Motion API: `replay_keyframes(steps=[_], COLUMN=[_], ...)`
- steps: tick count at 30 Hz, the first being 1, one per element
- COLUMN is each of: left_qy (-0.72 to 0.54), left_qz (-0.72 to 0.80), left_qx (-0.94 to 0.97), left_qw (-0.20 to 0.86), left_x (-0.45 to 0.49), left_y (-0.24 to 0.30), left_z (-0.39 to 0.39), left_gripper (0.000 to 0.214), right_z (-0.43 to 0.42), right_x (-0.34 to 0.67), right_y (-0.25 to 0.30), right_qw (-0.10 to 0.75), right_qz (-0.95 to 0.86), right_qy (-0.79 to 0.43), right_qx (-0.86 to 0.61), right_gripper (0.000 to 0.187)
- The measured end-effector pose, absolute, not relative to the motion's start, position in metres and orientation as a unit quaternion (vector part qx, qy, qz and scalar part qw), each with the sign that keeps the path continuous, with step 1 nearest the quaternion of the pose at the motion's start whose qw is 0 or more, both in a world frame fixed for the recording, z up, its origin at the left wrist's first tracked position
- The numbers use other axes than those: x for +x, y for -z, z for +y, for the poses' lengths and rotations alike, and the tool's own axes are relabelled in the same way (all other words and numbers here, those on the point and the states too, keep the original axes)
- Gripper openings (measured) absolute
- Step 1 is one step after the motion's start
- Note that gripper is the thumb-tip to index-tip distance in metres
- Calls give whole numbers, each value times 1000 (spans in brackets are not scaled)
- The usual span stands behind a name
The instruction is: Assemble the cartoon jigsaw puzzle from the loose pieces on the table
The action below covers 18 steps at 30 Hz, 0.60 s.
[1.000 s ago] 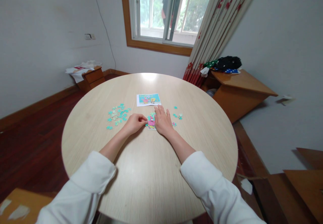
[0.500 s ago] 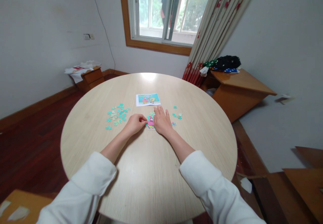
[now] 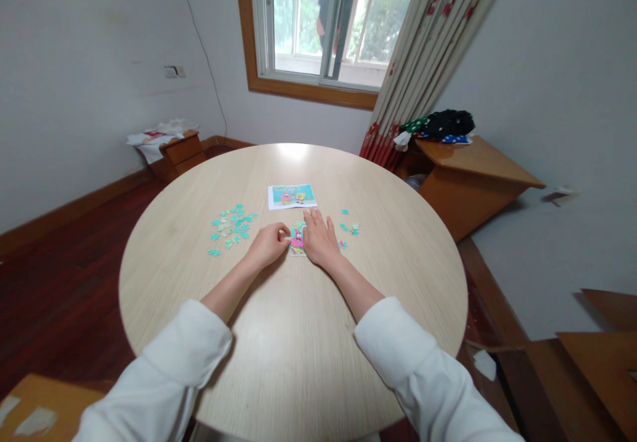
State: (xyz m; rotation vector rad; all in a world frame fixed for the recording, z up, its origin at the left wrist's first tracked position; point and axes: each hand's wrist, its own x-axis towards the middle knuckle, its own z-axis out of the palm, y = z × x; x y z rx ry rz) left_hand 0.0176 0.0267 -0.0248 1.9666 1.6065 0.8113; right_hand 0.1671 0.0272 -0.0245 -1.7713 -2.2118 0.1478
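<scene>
A partly joined jigsaw puzzle (image 3: 297, 243) with a pink cartoon figure lies on the table between my hands. At its left edge my left hand (image 3: 267, 244) is closed in a pinch on a puzzle piece, which the fingers mostly cover. My right hand (image 3: 320, 239) rests flat over the puzzle's right side, fingers stretched out, hiding that part. Just beyond the puzzle lies a printed reference picture (image 3: 292, 196) showing a pink and a yellow cartoon figure.
Several loose puzzle pieces (image 3: 231, 226) are spread to the left on the round wooden table (image 3: 298, 336). A few more pieces (image 3: 354, 229) lie to the right of my right hand. A tilted wooden cabinet (image 3: 472, 170) with cloths on top stands beyond the table's right edge.
My left hand has shifted very slightly to the right against the puzzle's left edge. The right hand and the loose pieces have stayed in place.
</scene>
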Motion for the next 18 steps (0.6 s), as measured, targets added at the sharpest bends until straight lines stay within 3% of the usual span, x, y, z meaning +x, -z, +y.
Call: replay_keyframes(steps=[12, 18], left_qy=[-332, -281], left_qz=[554, 544], left_qx=[685, 731], left_qw=[337, 300], left_x=[5, 9], left_y=[14, 13], left_z=[27, 22], left_gripper=[11, 13], right_z=[29, 28], right_x=[167, 167], right_y=[27, 26], right_qw=[161, 160], right_qz=[-768, -768], right_qy=[-54, -56], right_qx=[-617, -617], right_gripper=[50, 51])
